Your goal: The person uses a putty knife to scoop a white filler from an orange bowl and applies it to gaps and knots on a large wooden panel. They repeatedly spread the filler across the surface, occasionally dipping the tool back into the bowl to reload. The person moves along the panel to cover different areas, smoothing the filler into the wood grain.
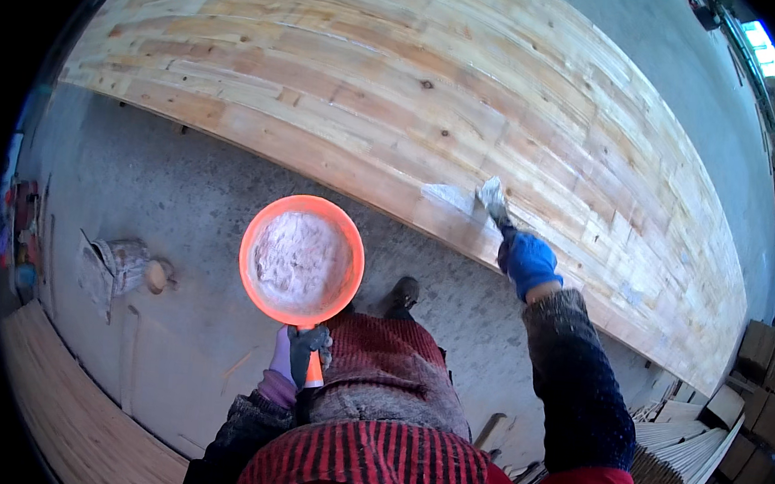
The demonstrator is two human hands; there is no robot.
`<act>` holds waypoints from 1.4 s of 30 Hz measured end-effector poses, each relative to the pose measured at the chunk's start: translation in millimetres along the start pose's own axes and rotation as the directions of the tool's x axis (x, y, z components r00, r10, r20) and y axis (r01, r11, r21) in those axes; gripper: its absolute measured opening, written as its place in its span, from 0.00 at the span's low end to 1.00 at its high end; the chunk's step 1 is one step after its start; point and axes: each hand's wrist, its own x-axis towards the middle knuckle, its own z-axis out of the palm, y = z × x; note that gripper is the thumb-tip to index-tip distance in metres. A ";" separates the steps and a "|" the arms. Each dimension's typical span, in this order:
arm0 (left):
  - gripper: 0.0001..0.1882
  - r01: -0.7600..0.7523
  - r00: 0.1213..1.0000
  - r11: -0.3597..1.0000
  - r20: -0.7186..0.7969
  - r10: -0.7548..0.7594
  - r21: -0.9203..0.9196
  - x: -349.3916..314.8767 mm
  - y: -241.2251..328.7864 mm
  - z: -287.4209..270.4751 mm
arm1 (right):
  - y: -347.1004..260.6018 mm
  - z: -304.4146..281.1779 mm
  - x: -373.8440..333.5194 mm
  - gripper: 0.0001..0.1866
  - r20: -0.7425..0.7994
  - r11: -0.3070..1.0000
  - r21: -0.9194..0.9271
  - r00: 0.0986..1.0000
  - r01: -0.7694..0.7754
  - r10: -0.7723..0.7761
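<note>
The left grip (309, 343), gloved, holds an orange pan (246, 272) of whitish paste (300, 258) by its handle (314, 373). Beyond the pan spreads a wooden panel (372, 86). Right of the pan, the blue-gloved right grip (530, 260) holds a white-tipped tool (493, 198) over the panel, just beside a pale smear (448, 197).

Legible texts, labels, brands, numbers and signs: 0. No lettering can be read on any surface in view.
</note>
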 end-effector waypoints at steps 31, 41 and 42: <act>0.07 -0.024 1.000 0.996 0.022 0.022 0.088 -16.0 12.6 2.6 | 25.5 -55.0 -15.1 0.16 0.172 0.998 0.066 0.985 0.024 -0.035; 0.07 0.013 0.997 0.981 0.069 -0.026 0.191 -12.4 32.5 19.8 | 30.6 40.5 -125.5 0.20 -0.286 0.908 0.404 0.927 -0.112 0.242; 0.07 0.005 0.997 0.981 0.074 -0.020 0.192 -12.2 30.3 15.3 | 23.7 46.0 -120.0 0.19 -0.271 0.901 0.412 0.926 -0.136 0.263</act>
